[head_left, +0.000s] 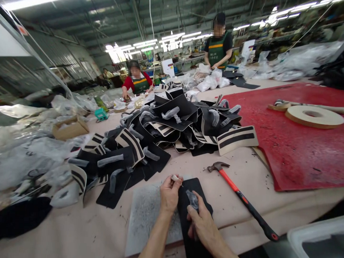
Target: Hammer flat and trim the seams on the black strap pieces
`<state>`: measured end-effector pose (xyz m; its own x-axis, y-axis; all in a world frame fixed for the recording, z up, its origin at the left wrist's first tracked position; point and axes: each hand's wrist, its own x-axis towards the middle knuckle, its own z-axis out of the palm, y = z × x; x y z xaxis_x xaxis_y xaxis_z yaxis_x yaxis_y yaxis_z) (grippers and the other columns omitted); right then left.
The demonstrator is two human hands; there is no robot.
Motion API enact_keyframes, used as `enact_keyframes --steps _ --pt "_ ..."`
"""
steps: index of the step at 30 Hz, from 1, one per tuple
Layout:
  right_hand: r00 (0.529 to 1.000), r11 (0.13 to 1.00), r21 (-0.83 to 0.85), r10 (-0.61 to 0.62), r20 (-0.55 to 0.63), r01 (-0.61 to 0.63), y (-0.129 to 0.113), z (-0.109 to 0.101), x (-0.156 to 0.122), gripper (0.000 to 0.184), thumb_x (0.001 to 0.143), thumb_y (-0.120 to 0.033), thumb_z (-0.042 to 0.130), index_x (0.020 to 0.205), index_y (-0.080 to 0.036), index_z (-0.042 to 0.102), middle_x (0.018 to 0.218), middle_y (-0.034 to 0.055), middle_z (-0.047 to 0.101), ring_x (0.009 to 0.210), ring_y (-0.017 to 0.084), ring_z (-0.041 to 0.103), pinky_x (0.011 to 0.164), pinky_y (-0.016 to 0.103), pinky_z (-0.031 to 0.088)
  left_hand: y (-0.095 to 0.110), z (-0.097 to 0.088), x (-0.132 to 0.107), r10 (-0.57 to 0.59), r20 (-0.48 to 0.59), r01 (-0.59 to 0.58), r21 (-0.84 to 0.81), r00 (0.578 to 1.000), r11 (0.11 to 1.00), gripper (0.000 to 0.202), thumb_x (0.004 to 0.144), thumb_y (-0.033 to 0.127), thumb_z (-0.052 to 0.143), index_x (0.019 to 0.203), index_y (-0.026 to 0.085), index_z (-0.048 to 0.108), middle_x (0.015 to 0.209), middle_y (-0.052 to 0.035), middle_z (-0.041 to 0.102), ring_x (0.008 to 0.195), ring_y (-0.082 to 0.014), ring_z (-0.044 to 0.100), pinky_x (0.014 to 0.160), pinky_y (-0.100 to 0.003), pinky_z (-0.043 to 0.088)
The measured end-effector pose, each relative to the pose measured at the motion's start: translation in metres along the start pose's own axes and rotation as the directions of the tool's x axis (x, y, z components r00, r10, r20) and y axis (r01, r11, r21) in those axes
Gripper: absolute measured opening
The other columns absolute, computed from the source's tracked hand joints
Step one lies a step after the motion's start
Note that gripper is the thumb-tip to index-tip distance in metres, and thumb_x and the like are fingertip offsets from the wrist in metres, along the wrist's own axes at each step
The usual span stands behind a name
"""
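A long black panel [195, 184] with rounded corners lies partly over a grey, speckled slab [143, 214]. On the panel is a strip wrapped in clear plastic [191, 198], like a covered handle. My right hand [200, 220] is closed on this wrapped strip, thumb on top. At the panel's upper left edge my left hand [169, 193] is closed, its fingertips pinching a small white piece [174, 177] whose kind I cannot make out. To the right lies a claw hammer [239, 195] with a red and black handle, apart from both hands.
A heap of black panels [175, 110] with wrapped strips, some showing cream and black stripes, fills the table's middle. A roll of tape [327, 118] rests on a red sheet [301, 156]. Plastic bags [27, 154] pile up left. Two co-workers stand beyond the heap.
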<state>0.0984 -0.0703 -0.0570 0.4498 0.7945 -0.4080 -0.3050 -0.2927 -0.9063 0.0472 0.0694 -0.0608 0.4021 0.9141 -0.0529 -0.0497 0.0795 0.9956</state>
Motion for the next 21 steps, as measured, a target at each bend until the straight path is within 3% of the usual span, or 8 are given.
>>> enact_keyframes --steps 4,7,10,12,16,21 --pt "0.999 0.994 -0.105 -0.042 -0.032 0.038 0.002 -0.003 -0.004 0.068 0.087 -0.047 0.048 0.146 -0.019 0.031 0.055 -0.0056 0.057 0.043 0.017 0.058 0.043 0.025 0.048 -0.012 0.011 0.006 -0.017 0.117 0.017 0.004 0.993 1.000 0.031 0.077 0.040 0.073 0.092 0.014 0.065 0.088 -0.0080 0.075 0.085 -0.0218 0.073 0.082 -0.033 0.056" --pt "0.967 0.947 -0.236 -0.243 -0.082 0.218 0.003 -0.005 -0.008 0.051 0.084 -0.045 0.053 0.129 -0.020 0.055 0.079 0.0045 0.068 0.070 0.021 0.067 0.065 0.032 0.056 -0.019 0.011 0.007 -0.013 0.124 0.012 0.011 0.992 1.000 0.030 0.079 0.041 0.071 0.091 0.015 0.064 0.088 -0.0083 0.075 0.084 -0.0217 0.073 0.083 -0.034 0.056" --pt "0.914 0.873 -0.360 -0.390 -0.113 0.328 0.003 -0.005 -0.008 0.036 0.084 -0.045 0.056 0.106 -0.019 0.068 0.099 0.0109 0.068 0.094 0.025 0.065 0.086 0.034 0.052 -0.019 0.011 0.006 -0.019 0.119 0.018 0.008 0.993 1.000 0.028 0.079 0.040 0.071 0.091 0.015 0.064 0.088 -0.0080 0.075 0.084 -0.0216 0.073 0.084 -0.035 0.056" --pt "0.922 0.874 -0.382 -0.369 -0.118 0.301 0.003 -0.006 -0.005 0.037 0.087 -0.048 0.053 0.101 -0.019 0.070 0.094 0.0106 0.069 0.091 0.025 0.065 0.083 0.032 0.052 -0.017 0.011 0.006 -0.024 0.111 0.024 -0.002 0.994 1.000 0.029 0.078 0.040 0.071 0.090 0.015 0.064 0.087 -0.0076 0.075 0.084 -0.0215 0.073 0.083 -0.034 0.057" --pt "0.981 0.940 -0.309 -0.176 -0.078 0.144 0.004 -0.009 0.002 0.050 0.093 -0.058 0.040 0.089 -0.016 0.068 0.064 0.0038 0.061 0.058 0.018 0.059 0.057 0.027 0.048 -0.013 0.011 0.004 -0.024 0.107 0.025 -0.006 0.994 1.000 0.029 0.078 0.041 0.071 0.089 0.015 0.064 0.085 -0.0076 0.075 0.082 -0.0209 0.072 0.081 -0.033 0.056" --pt "0.990 0.963 -0.247 -0.128 -0.057 0.110 0.006 -0.011 0.004 0.051 0.091 -0.061 0.042 0.094 -0.015 0.065 0.061 -0.0003 0.055 0.051 0.014 0.052 0.049 0.023 0.043 -0.013 0.009 0.003 -0.021 0.126 0.017 0.028 0.992 0.999 0.025 0.080 0.038 0.069 0.090 0.015 0.065 0.086 -0.0082 0.076 0.083 -0.0209 0.072 0.080 -0.031 0.055"
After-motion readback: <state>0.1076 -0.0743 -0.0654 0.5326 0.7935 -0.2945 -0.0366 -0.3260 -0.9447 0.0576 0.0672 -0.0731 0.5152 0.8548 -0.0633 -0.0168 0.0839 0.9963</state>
